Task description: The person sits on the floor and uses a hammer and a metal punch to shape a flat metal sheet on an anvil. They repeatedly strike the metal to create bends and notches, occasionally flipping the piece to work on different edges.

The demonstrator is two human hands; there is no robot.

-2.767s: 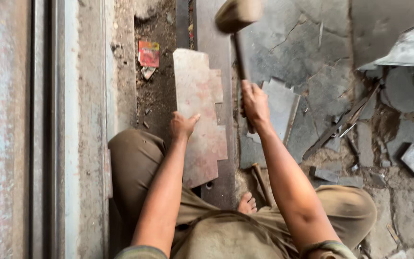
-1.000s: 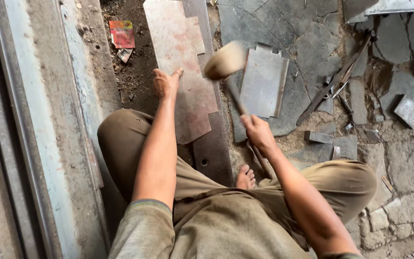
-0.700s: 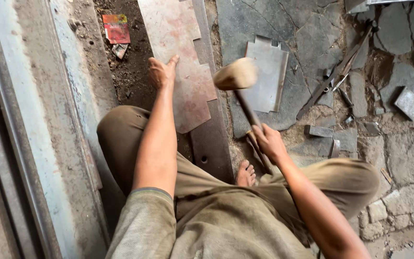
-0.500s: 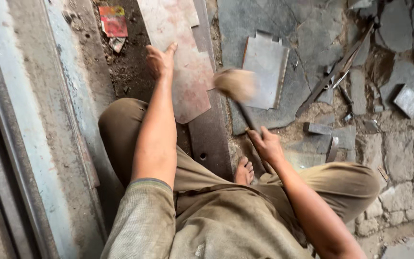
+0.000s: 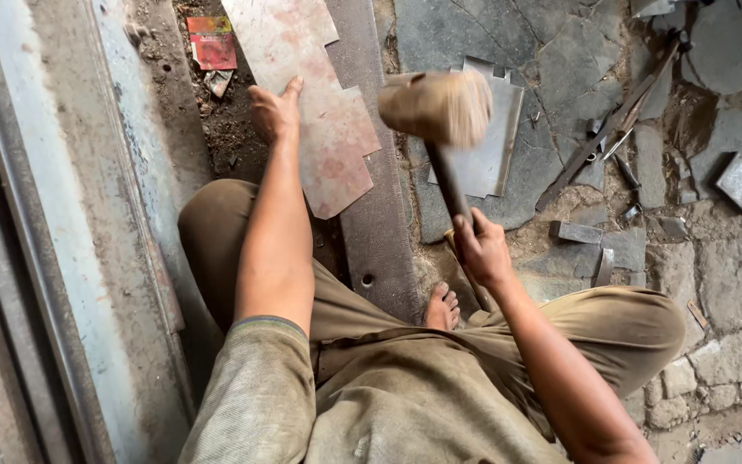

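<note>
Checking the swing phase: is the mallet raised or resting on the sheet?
Raised. The mallet, gripped by the right hand, blurs above the metal sheet the left hand steadies.

A flat, rectangular red-and-yellow packet [image 5: 212, 41] lies on the dirt at top left.

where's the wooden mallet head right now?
In the head view, the blurred wooden mallet head is raised at top centre, above the dark steel bar, between the rusty notched metal sheet and the grey notched plate.
</note>
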